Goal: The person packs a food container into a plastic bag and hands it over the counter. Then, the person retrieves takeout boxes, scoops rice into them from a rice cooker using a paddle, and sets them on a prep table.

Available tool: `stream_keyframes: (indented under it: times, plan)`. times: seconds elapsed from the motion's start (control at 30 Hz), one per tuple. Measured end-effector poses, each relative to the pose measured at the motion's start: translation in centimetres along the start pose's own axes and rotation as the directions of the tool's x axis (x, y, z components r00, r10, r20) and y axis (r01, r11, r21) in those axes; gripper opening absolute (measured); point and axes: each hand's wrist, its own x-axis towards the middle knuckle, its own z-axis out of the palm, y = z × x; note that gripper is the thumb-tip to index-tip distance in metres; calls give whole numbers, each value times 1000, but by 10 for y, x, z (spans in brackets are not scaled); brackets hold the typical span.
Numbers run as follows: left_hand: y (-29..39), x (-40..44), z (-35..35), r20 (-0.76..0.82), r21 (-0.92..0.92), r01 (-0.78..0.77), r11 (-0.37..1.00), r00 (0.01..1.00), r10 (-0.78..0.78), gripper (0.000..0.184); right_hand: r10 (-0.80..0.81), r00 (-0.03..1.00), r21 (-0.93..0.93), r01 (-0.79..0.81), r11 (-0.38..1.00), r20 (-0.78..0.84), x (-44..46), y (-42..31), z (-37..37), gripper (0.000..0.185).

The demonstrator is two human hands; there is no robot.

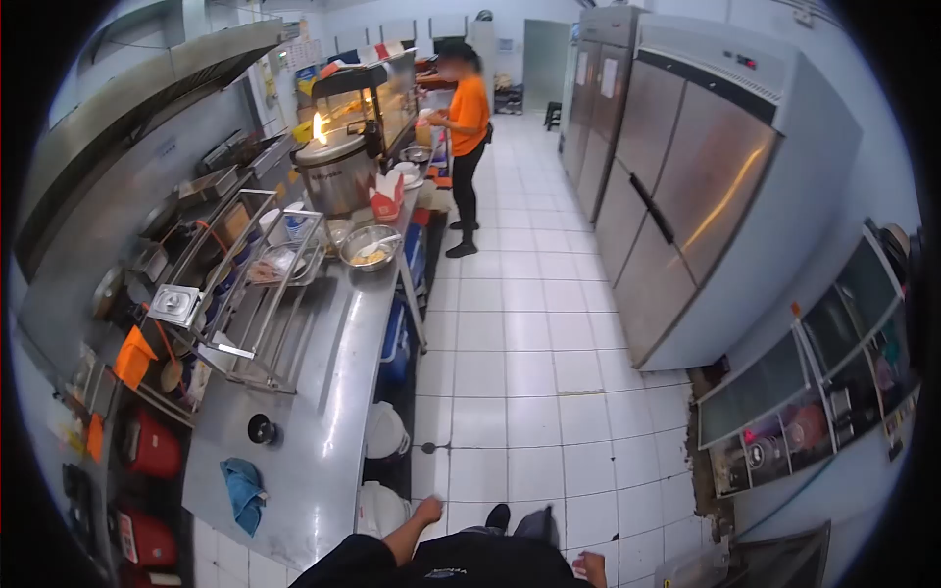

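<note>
My left hand (428, 512) hangs in front of my body beside the steel counter (323, 461), its fingers loosely curled with nothing visible in them. It is nearest to a white lidded bucket (382, 510) under the counter edge and does not touch it. Low at the bottom edge, my right hand (590, 568) hangs by my side, small in view; its fingers look curled and I see no object in it. On the near end of the counter lie a crumpled blue cloth (243, 493) and a small black cup (262, 429), apart from both hands.
A metal rack (265, 343) and a bowl of food (370, 247) stand on the counter. Farther along are a large steel cooker (338, 181) and a person in an orange shirt (468, 118). Tall steel refrigerators (676, 186) line the right side of the tiled floor (529, 372).
</note>
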Motion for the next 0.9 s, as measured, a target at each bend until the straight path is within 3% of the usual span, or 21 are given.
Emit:
stream_keyframes:
  times: [0.03,0.17,0.27,0.33,0.4,0.43,0.47,0.5,0.53,0.57,0.6,0.67,0.7,0.77,0.8,0.9]
  plan:
    - [46,18,-43,-161,-415,104,904,969,-185,37,59,997,-12,-59,998,48,2,-8,3,20]
    - [148,117,-188,-154,-448,66,892,977,-149,48,199,972,-16,-198,980,125,45,-69,-16,21]
    - [156,214,-216,-176,-429,72,901,971,-162,58,207,970,-48,-203,978,126,107,-102,-44,22]
    - [156,243,-232,-71,-382,171,908,974,-213,68,199,972,-88,-189,978,127,157,-110,-67,23]
    - [148,272,-234,-63,-327,222,919,965,-256,69,116,983,-212,-84,974,144,242,-99,-83,24]
    - [135,280,-230,-49,-293,257,921,958,-283,69,-31,982,-427,110,897,188,296,-89,-89,25]
    - [131,287,-241,-69,-331,281,901,945,-320,70,-332,904,-758,412,505,270,363,-81,-100,25]
    - [132,290,-250,-82,-373,303,877,931,-357,71,-266,906,-738,424,525,330,407,-119,-132,24]
    - [137,289,-253,-80,-424,326,845,916,-393,72,-199,900,-718,430,547,388,421,-204,-180,25]
    - [142,293,-263,-40,-418,401,815,888,-457,73,200,972,-169,-177,969,124,466,-250,-193,25]
    - [138,304,-263,21,-387,454,803,874,-485,74,-28,997,-178,41,983,75,533,-262,-208,26]
    - [137,318,-268,77,-423,550,720,814,-576,75,-157,986,-288,167,943,57,554,-420,-259,24]
    - [135,326,-264,84,-406,578,708,795,-601,73,-104,991,-77,97,992,-89,569,-475,-269,31]
    - [122,360,-260,77,-372,626,686,757,-649,70,-236,962,93,250,964,-136,589,-575,-291,31]
    - [106,386,-244,44,-325,651,686,735,-676,62,-293,944,113,312,943,-154,607,-616,-295,30]
    - [105,453,-276,103,-493,615,615,743,-661,55,-356,929,83,365,927,-106,635,-668,-298,29]
